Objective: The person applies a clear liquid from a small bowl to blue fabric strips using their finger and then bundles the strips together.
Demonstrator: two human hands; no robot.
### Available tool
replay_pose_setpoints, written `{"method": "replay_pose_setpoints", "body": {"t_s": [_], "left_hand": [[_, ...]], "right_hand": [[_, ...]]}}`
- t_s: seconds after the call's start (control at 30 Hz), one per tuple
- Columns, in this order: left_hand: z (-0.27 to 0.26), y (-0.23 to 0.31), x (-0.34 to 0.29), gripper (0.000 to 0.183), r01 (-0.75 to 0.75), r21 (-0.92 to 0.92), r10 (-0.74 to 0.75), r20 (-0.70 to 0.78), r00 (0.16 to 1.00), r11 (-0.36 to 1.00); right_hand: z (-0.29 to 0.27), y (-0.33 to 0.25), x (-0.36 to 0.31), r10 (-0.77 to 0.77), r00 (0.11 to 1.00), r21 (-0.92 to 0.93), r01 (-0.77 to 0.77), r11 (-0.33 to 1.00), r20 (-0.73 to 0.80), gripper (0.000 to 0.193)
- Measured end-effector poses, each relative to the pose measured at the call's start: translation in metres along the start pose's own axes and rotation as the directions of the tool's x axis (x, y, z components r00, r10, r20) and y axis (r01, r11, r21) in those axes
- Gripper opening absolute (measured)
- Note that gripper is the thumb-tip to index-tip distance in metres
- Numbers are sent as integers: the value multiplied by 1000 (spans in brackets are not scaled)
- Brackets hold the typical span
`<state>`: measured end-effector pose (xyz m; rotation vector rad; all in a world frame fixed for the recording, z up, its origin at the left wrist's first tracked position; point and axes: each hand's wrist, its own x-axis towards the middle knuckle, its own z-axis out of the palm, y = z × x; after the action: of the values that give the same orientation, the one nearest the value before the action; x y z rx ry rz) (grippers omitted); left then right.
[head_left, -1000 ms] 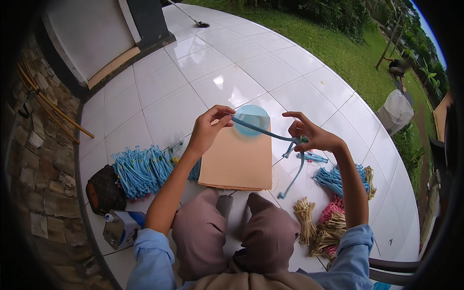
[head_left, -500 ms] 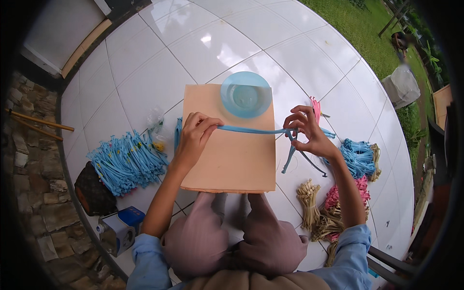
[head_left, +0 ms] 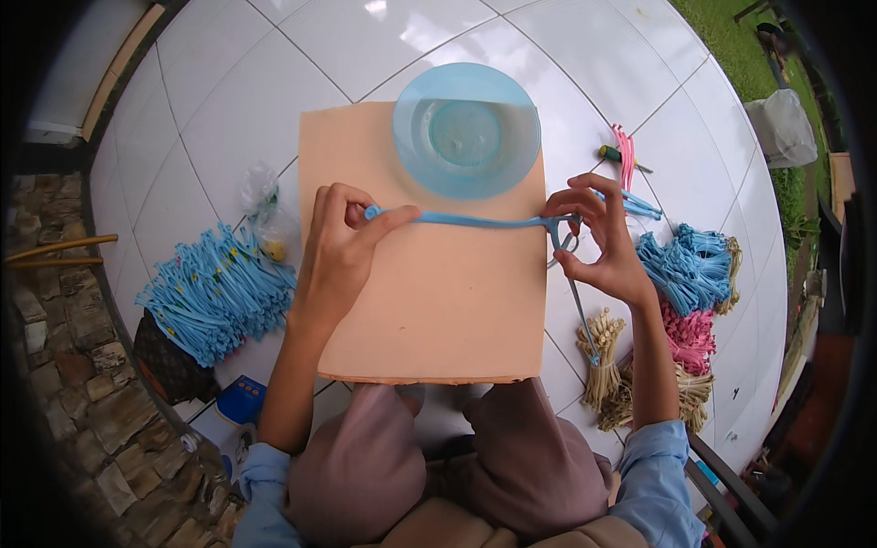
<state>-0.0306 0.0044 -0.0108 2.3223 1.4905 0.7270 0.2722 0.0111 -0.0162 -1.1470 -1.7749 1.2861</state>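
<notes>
A blue flexible strap (head_left: 484, 222) is stretched almost level between my hands, above a tan board (head_left: 429, 320) resting at my knees. My left hand (head_left: 340, 247) pinches its left end, where a small knobbed tip shows between thumb and fingers. Thumb and fingers of my right hand (head_left: 598, 239) curl around the other end at the board's right edge. There the strap bends into a loop, and a thin tail hangs toward the floor. How the loop is made is too small to tell. A clear blue bowl (head_left: 512, 137) sits on the far right part of the board.
A big pile of blue straps (head_left: 215, 292) lies left, beside a clear plastic bag (head_left: 260, 190). Rightward are blue bundles (head_left: 685, 269), pink bundles (head_left: 690, 340), beige bundles (head_left: 600, 365) and a green-handled screwdriver (head_left: 610, 152). A blue-and-white box (head_left: 239, 402) stands lower left on white tiles.
My left hand has turned, so the strap's knobbed end now shows. One hanging strand by my right hand has been drawn up into a loop. The view has shifted closer to the board.
</notes>
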Motion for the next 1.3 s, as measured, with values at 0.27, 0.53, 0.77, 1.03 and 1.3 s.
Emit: {"method": "replay_pose_setpoints", "body": {"t_s": [0.27, 0.53, 0.77, 1.03, 1.3], "left_hand": [[0, 28, 0, 39, -116, 286, 144, -77, 987, 951], [22, 47, 8, 41, -345, 71, 338, 95, 936, 936], [25, 39, 11, 46, -395, 150, 385, 91, 919, 907], [21, 43, 21, 48, -315, 14, 314, 64, 947, 949], [20, 39, 20, 47, -339, 38, 335, 93, 938, 940]], "right_hand": [[7, -6, -1, -64, 996, -135, 55, 989, -57, 69], [12, -7, -3, -80, 994, -201, 63, 978, -74, 71], [10, -13, -5, -26, 996, -224, 6, 975, -85, 63], [8, -14, -3, -24, 996, -236, 4, 972, -81, 62], [8, -16, -5, -23, 996, -247, 2, 969, -84, 63]]}}
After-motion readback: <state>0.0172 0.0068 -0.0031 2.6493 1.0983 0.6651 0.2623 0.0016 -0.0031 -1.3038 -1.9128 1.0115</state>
